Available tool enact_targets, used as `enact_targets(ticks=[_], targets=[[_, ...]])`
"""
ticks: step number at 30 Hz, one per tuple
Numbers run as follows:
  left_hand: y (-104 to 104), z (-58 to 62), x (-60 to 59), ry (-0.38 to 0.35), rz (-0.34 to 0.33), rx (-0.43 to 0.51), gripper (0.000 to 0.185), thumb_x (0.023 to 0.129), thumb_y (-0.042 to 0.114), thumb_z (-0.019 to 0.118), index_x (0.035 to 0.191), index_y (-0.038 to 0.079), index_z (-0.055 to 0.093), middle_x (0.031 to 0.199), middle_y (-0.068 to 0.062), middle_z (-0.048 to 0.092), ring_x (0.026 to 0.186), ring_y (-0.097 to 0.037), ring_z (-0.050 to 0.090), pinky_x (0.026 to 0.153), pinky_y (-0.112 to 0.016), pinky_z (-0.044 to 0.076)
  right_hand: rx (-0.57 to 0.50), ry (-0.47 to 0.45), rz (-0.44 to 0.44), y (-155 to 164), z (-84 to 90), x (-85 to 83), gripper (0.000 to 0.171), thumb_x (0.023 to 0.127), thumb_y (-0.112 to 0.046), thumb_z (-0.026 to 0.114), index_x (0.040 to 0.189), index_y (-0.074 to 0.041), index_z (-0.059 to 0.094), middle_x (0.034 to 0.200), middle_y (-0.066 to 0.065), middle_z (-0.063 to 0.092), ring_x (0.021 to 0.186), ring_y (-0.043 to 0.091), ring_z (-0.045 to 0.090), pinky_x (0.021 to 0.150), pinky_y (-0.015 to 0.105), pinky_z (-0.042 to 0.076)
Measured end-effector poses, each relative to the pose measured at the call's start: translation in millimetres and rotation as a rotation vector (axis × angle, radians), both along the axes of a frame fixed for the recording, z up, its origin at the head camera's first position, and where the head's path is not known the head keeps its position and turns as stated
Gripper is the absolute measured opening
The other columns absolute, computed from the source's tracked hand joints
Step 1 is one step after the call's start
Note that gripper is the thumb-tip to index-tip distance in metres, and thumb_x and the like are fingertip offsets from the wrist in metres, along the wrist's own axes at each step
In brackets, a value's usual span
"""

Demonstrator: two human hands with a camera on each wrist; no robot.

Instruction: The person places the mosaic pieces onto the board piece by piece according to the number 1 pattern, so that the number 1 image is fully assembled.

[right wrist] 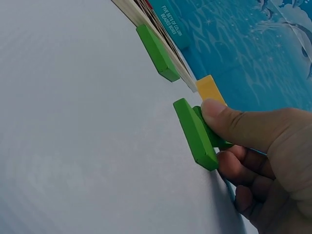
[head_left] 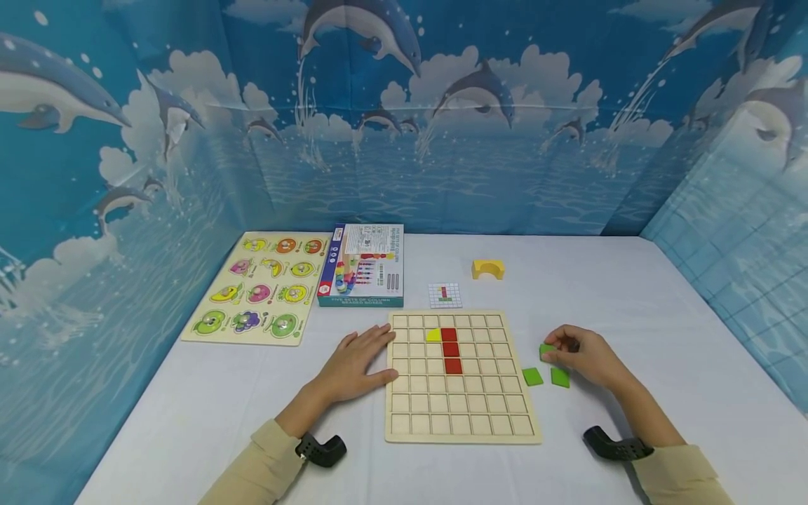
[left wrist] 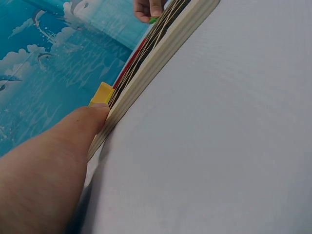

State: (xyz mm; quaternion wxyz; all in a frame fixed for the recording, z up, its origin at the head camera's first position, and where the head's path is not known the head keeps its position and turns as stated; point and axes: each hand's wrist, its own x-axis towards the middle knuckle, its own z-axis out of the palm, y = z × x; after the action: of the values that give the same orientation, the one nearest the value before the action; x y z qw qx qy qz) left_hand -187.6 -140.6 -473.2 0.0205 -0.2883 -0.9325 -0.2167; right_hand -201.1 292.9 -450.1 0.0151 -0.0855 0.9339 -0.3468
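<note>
Head view: right grip [head_left: 583,356] on green tile [head_left: 546,351], beside board edge [head_left: 529,393].

Staged play or recording booth — a white-covered table [head_left: 631,294] closed in on three sides by a printed backdrop [head_left: 442,126] of dolphins, clouds and sea. Children's learning toys on the table: wooden grid board [head_left: 463,414], fruit peg puzzle [head_left: 255,286], boxed game [head_left: 362,265], pattern card [head_left: 445,295] — no household or shop fittings in view.

Grid board [head_left: 461,400] centre of table [head_left: 631,294]; box [head_left: 362,266] behind-left; fruit puzzle [head_left: 255,287] left of box; loose tiles [head_left: 546,376] right of board; arch block [head_left: 488,268] behind.
</note>
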Motion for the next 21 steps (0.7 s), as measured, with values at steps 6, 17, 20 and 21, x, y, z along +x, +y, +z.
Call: enact_targets(ticks=[6, 17, 20, 21], targets=[[0, -0.5, 0.0, -0.005, 0.001, -0.006, 0.074, 0.086, 0.065, 0.042, 0.145, 0.021, 0.032, 0.15, 0.005, 0.025, 0.137, -0.014, 0.018, 0.108, -0.044, 0.012, -0.057, -0.001, -0.017, -3, 1.4, 0.9, 0.03, 0.086, -0.03, 0.066, 0.097, -0.003, 0.064, 0.083, 0.003, 0.062, 0.072, 0.017, 0.054, 0.06, 0.024, 0.043], [0, 5.0, 3.1, -0.011, -0.002, -0.01, 0.073, 0.087, 0.061, 0.046, 0.144, 0.018, 0.033, 0.15, 0.003, 0.026, 0.137, -0.016, 0.02, 0.108, -0.046, 0.014, -0.126, -0.019, -0.014, -16, 7.2, 3.8, 0.029, 0.087, -0.032, 0.065, 0.097, -0.004, 0.064, 0.082, 0.004, 0.064, 0.069, 0.018, 0.055, 0.056, 0.024, 0.043], [0, 6.2, 3.0, -0.004, -0.01, -0.009, 0.072, 0.087, 0.06, 0.046, 0.144, 0.017, 0.033, 0.15, 0.002, 0.027, 0.137, -0.018, 0.021, 0.108, -0.047, 0.015, -0.137, -0.026, -0.003, -19, 8.0, 4.0, 0.028, 0.086, -0.031, 0.065, 0.096, -0.004, 0.064, 0.082, 0.004, 0.064, 0.068, 0.017, 0.054, 0.055, 0.025, 0.042], [0, 6.5, 2.9, -0.004, -0.011, -0.011, 0.073, 0.087, 0.06, 0.046, 0.144, 0.017, 0.033, 0.15, 0.002, 0.027, 0.137, -0.018, 0.021, 0.108, -0.047, 0.015, -0.142, -0.027, 0.002, -20, 8.2, 4.1, 0.028, 0.086, -0.031, 0.066, 0.096, -0.004, 0.064, 0.081, 0.004, 0.064, 0.067, 0.018, 0.054, 0.054, 0.025, 0.042]])
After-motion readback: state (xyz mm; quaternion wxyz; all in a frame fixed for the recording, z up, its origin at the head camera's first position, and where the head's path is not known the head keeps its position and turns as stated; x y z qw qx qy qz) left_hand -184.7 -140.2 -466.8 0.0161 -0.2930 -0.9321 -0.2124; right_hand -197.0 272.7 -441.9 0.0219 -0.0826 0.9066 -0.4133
